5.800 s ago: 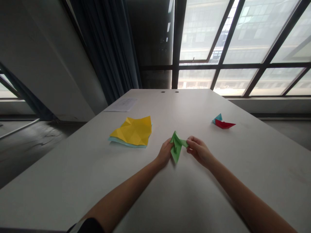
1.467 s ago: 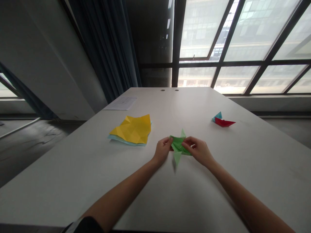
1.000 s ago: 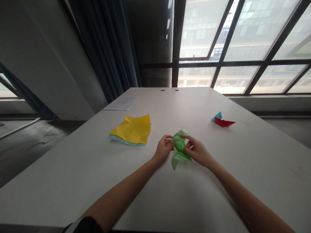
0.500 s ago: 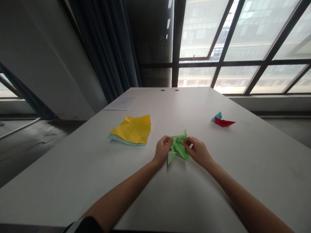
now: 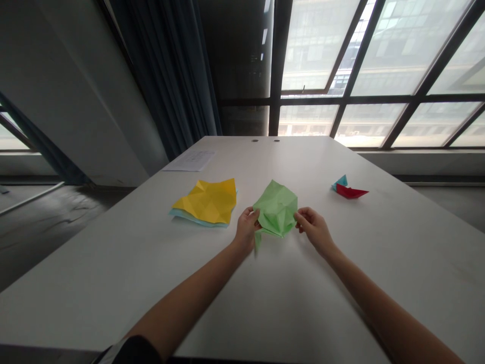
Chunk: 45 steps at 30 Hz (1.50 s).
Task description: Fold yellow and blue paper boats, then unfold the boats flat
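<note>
A creased sheet of green paper (image 5: 278,206) is held partly unfolded above the white table, with a narrow flap hanging at its lower left. My left hand (image 5: 247,226) pinches its left edge, thumb on top. At the right edge, the fingertips of my right hand (image 5: 311,227) are closed on the paper. Left of my hands lies a creased yellow sheet (image 5: 208,201) over light blue paper (image 5: 197,218). To the right sit a red folded paper boat (image 5: 350,192) and a small blue folded paper piece (image 5: 340,182) touching it.
The long white table (image 5: 242,303) stretches away toward the windows. A printed sheet (image 5: 191,161) lies near its far left edge. Two small dark round fittings (image 5: 255,140) show at the far end. A dark blue curtain (image 5: 170,76) hangs behind.
The green paper has opened from a crumpled, compact shape into a wider sheet. My hands have moved slightly apart, each still at its side of the paper.
</note>
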Tool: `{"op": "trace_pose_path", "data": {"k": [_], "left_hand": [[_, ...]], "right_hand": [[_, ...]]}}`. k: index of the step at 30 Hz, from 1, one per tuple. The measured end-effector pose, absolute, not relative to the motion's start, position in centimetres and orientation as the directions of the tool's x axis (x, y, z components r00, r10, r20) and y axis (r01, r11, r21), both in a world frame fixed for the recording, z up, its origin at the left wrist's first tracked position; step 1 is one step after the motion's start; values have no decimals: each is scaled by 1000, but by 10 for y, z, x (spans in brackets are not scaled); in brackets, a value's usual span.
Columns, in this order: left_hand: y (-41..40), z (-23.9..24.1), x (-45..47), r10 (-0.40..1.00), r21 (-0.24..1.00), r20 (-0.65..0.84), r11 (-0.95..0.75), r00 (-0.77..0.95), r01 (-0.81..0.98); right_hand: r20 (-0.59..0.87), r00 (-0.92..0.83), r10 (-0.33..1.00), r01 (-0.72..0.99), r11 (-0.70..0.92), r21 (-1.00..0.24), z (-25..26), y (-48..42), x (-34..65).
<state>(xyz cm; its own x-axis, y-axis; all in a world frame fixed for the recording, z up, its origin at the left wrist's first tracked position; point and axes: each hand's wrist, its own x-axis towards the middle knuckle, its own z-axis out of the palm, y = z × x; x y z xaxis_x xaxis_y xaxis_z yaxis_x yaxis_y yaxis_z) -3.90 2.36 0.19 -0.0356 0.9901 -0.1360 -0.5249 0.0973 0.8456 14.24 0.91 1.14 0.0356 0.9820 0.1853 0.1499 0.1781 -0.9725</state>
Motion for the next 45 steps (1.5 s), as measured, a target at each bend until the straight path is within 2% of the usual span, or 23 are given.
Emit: {"op": "trace_pose_path", "data": {"k": [3, 6, 12, 16, 18, 22, 27, 28, 30, 32, 34, 36, 38, 41, 45], "left_hand": [[22, 5, -39, 994, 873, -108, 86, -18, -480], [21, 5, -38, 995, 885, -102, 83, -16, -459], [20, 2, -36, 999, 854, -51, 54, 21, -518], [21, -2, -36, 999, 858, -46, 48, 17, -512], [23, -5, -37, 999, 874, -43, 25, -27, -485], [28, -7, -42, 987, 897, -56, -15, -148, -443], [32, -9, -45, 985, 918, -53, -17, -165, -396], [31, -10, -46, 982, 944, -16, -47, -186, -326], [30, -10, -48, 951, 984, 154, -173, -267, -50], [26, -8, -51, 869, 881, 426, -335, -251, 333], [21, -3, -53, 773, 626, 632, -474, -48, 619], [17, 1, -53, 684, 354, 702, -578, 199, 735], [14, 3, -52, 618, 175, 692, -646, 374, 743], [15, 2, -51, 570, 104, 676, -701, 467, 706], [17, -1, -52, 559, 142, 699, -719, 445, 680]], "right_hand": [[228, 57, 972, 184, 215, -959, 11, 8, 144], [312, 48, 949, 329, 280, -902, 12, 6, 145], [326, -50, 944, 432, 315, -845, 13, 3, 143], [328, -50, 943, 507, 307, -805, 11, 7, 144], [253, -32, 967, 433, 241, -868, 11, 8, 146], [59, 18, 998, 99, 57, -993, 16, 10, 148], [-70, 45, 997, -249, -57, -967, 22, 8, 148], [-83, 34, 996, -295, -69, -953, 22, 8, 147], [-98, 11, 995, -365, -87, -927, 24, 7, 146], [-111, -8, 994, -408, -105, -907, 26, 5, 144], [-131, -17, 991, -437, -126, -890, 27, 4, 143], [-156, -24, 987, -463, -150, -874, 27, 3, 143], [-181, -27, 983, -483, -171, -859, 26, 3, 143], [-205, -15, 979, -497, -186, -848, 24, 5, 145], [-236, -35, 971, -541, -217, -813, 22, 9, 148]]}}
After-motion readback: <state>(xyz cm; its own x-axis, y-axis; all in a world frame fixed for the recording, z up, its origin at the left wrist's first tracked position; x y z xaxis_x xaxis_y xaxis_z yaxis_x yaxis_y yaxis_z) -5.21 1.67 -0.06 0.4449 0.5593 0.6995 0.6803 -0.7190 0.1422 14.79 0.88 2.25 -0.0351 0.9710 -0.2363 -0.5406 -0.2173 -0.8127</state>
